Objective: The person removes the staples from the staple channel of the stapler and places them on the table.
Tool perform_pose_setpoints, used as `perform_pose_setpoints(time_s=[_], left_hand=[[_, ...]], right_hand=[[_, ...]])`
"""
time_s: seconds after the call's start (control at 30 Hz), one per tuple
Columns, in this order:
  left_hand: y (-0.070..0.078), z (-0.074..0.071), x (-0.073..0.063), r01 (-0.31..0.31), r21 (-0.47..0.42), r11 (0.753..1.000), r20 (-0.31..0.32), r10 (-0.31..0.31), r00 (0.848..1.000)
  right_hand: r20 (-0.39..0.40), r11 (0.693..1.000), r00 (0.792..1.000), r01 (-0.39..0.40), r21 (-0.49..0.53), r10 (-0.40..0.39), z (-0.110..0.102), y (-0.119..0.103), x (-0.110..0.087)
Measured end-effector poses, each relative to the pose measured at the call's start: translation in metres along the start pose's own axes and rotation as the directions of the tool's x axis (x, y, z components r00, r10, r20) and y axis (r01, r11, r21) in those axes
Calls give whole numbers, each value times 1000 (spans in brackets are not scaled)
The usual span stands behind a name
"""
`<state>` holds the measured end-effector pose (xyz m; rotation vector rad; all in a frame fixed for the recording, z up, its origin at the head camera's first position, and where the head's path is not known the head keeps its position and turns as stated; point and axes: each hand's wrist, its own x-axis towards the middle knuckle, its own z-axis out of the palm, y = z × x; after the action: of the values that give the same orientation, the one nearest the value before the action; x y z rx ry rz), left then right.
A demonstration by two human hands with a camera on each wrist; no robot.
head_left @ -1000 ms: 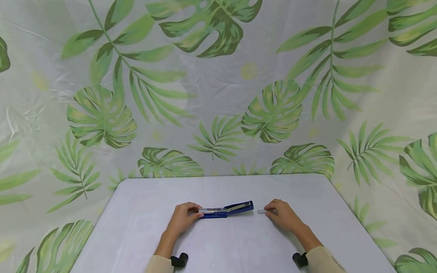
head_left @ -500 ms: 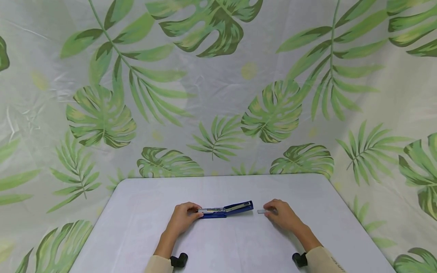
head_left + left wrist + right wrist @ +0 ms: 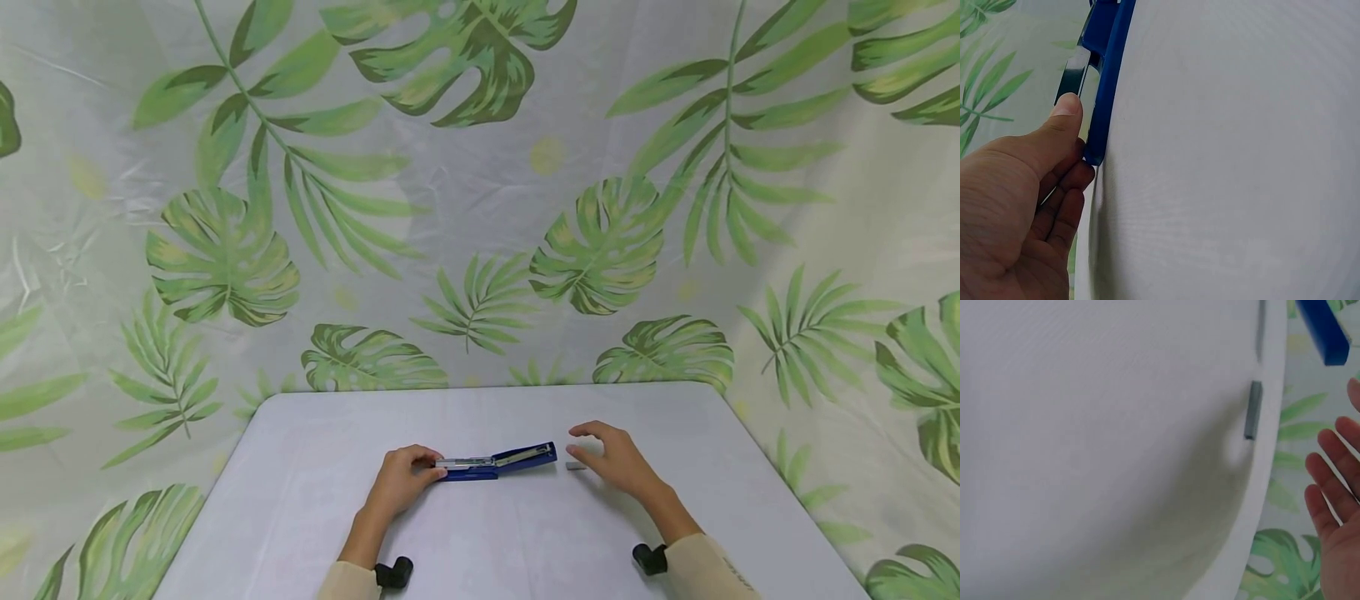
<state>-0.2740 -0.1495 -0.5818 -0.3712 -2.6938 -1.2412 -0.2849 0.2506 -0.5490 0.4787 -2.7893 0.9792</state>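
A blue stapler (image 3: 471,476) lies on the white table, its top cover (image 3: 527,456) swung far back to the right and its metal magazine (image 3: 1074,72) exposed. My left hand (image 3: 400,480) pinches the stapler's left end; in the left wrist view the thumb presses on the magazine and the fingers sit by the end of the base. A short grey strip of staples (image 3: 575,466) lies on the table just right of the cover. Above that strip, my right hand (image 3: 617,463) is raised with thumb and fingers spread apart, holding nothing; in the right wrist view the strip (image 3: 1252,410) lies apart from the fingers.
A white-clothed table (image 3: 495,542) with rounded far corners carries everything. Behind it hangs a curtain (image 3: 480,208) printed with green leaves. A black wrist camera (image 3: 395,572) is strapped to the left wrist and another (image 3: 649,559) to the right.
My right hand has let go of the staple strip and risen slightly up and to the left, its fingers spreading. The strip stays on the table. My left hand and the stapler have not moved.
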Motion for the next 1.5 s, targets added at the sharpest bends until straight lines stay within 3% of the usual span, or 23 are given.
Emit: perform_pose_setpoints(time_s=[0.17,0.57,0.87,1.2,1.5], left_hand=[[0,0,1,24,-10,1000,4,-24,1000],[-1,2,2,13,-6,1000,7,-13,1000],[2,1,6,21,-3,1000,2,-21,1000],[2,-1,3,35,-1,999,2,-35,999],[-1,-1,2,38,-14,999,15,-38,999]], right_hand=[[-26,999,999,27,28,-26,2,-17,7],[-33,993,994,106,52,-104,22,-57,25],[-5,989,991,136,65,-136,37,-78,37],[65,980,984,155,127,-164,71,-100,44],[122,977,974,179,118,-193,96,-112,45]])
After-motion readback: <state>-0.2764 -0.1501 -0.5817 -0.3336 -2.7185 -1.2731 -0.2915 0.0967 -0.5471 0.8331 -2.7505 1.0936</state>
